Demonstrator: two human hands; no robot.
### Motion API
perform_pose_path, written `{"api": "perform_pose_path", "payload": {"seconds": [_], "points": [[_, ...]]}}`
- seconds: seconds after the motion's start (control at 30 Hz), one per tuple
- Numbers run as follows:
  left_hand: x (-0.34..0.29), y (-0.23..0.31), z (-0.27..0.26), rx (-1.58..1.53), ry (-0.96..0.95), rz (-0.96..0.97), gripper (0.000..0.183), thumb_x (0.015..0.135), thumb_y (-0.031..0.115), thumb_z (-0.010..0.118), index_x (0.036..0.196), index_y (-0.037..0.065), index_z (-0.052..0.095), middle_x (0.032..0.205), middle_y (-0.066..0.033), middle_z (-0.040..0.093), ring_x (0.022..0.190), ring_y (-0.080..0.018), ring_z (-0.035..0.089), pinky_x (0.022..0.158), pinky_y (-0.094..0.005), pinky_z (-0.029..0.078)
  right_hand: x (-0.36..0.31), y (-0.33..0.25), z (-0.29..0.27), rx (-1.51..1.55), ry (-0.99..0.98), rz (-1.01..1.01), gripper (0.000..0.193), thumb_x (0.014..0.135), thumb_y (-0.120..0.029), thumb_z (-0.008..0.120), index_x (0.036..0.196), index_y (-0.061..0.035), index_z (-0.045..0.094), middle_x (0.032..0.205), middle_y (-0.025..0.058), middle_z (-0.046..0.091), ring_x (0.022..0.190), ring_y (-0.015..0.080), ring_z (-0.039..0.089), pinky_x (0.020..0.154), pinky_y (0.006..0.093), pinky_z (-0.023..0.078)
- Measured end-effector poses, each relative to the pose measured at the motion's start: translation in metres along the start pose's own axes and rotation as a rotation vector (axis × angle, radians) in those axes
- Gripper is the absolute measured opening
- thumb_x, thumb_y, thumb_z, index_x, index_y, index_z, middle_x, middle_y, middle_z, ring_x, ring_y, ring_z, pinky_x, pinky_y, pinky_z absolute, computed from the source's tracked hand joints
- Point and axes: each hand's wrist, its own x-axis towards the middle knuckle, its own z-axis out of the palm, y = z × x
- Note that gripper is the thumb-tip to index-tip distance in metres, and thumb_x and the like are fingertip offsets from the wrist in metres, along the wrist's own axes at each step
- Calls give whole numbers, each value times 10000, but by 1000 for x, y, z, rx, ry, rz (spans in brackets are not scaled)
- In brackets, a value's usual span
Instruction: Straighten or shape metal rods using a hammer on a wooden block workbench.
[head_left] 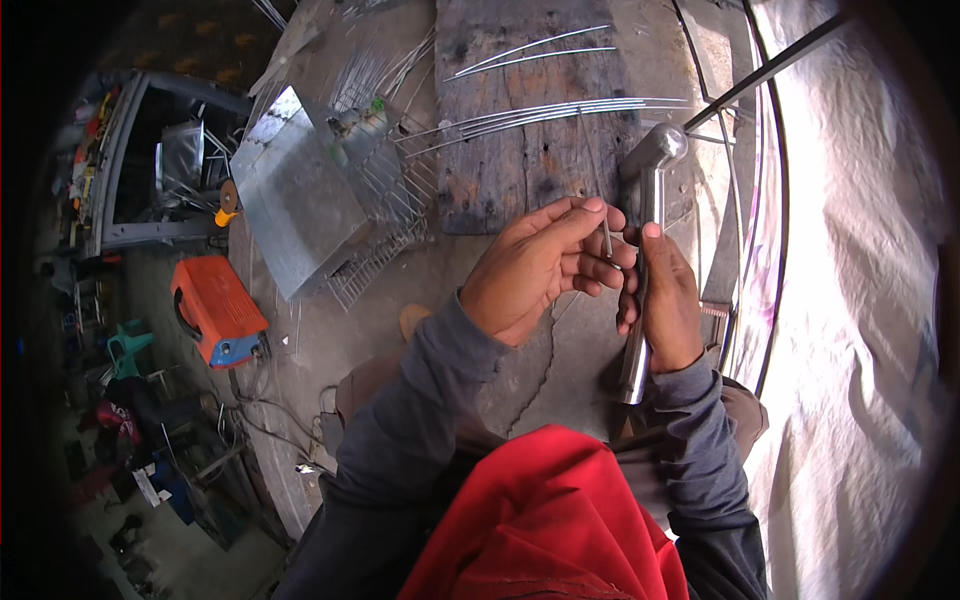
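My left hand (pixel 540 268) is closed, with the thumb and fingers pinching a short, thin metal rod (pixel 607 238). Just to its right, my right hand (pixel 670 305) is wrapped round a shiny metal pipe (pixel 635 375), thumb along the upper side and fingertips showing on the left. The pipe has a rounded elbow at its far end, and a long dark bar (pixel 765 72) reaches from there to the upper right. Fingers of both hands nearly meet beside the pipe, so any contact there is hidden.
Several thin metal rods (pixel 560 115) lie across a scorched wooden board (pixel 520 190) ahead. Bent sheet metal (pixel 300 200) and wire grids (pixel 385 215) are at the left, near an orange machine (pixel 218 308) with cables. A pale sheet (pixel 835 330) hangs along the right.
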Motion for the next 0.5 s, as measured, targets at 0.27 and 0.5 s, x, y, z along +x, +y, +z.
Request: {"api": "perform_pose_path", "payload": {"seconds": [0.27, 0.5], "points": [[13, 18, 2, 168, 34, 132, 648, 1072, 553, 331, 1234, 4, 634, 971, -102, 727, 837, -160, 684, 815, -302, 524, 1, 4, 0, -33, 6, -2, 573, 1032, -574, 468, 1160, -23, 561, 690, 1, 480, 450, 79, 458, 392, 234, 413], [19, 25, 6, 203, -22, 215, 769, 1043, 639, 282, 1240, -20, 625, 984, -131, 733, 851, -176, 690, 845, -310, 519, 0, 4, -1, -63, 20, -8, 606, 1023, -595, 473, 1154, -9, 558, 691, 0, 480, 451, 77, 468, 397, 227, 413]]}}
